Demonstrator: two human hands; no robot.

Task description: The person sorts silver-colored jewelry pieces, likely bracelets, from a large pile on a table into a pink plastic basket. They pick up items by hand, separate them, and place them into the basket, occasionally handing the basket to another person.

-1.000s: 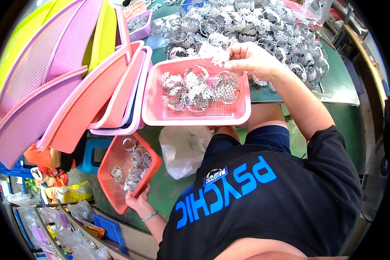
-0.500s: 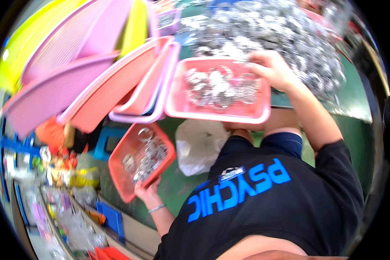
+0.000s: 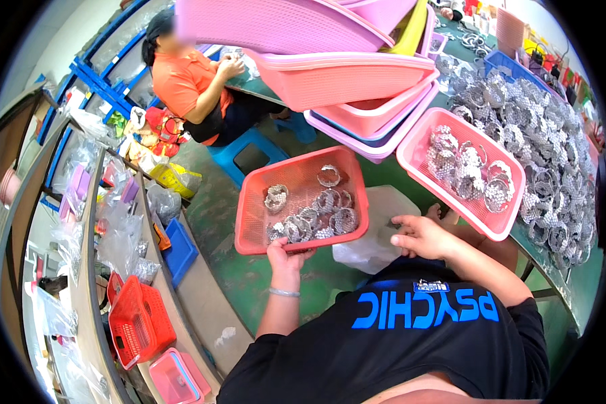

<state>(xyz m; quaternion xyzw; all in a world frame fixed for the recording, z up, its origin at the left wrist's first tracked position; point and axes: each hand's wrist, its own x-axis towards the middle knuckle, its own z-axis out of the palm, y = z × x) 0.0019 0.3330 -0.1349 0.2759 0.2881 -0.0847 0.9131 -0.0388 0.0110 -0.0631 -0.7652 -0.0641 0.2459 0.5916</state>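
Observation:
My left hand [image 3: 288, 261] grips the near rim of a coral-red plastic basket [image 3: 250, 212], thumb over the edge. Inside lie several silver openwork bangles [image 3: 306, 221], bunched toward the near right, with two apart from them. My right hand [image 3: 424, 237] is free, fingers spread, just above a white plastic bag [image 3: 377, 246] by my lap. To its upper right a pink basket [image 3: 444, 200] of similar bangles rests at the table's edge. Beyond it a large heap of silver bangles [image 3: 552, 175] covers the tabletop.
Stacked pink, purple and yellow-green baskets [image 3: 357, 84] lean over the table's left end. A co-worker in an orange top [image 3: 185, 84] sits past a blue stool [image 3: 249, 151]. At left, shelving [image 3: 212, 316] holds bagged goods, a blue tray [image 3: 178, 250] and a red basket [image 3: 141, 320].
My view has swung left. My right hand has left the pink basket's rim and come down over the white bag. My left hand still holds the red basket, now more level.

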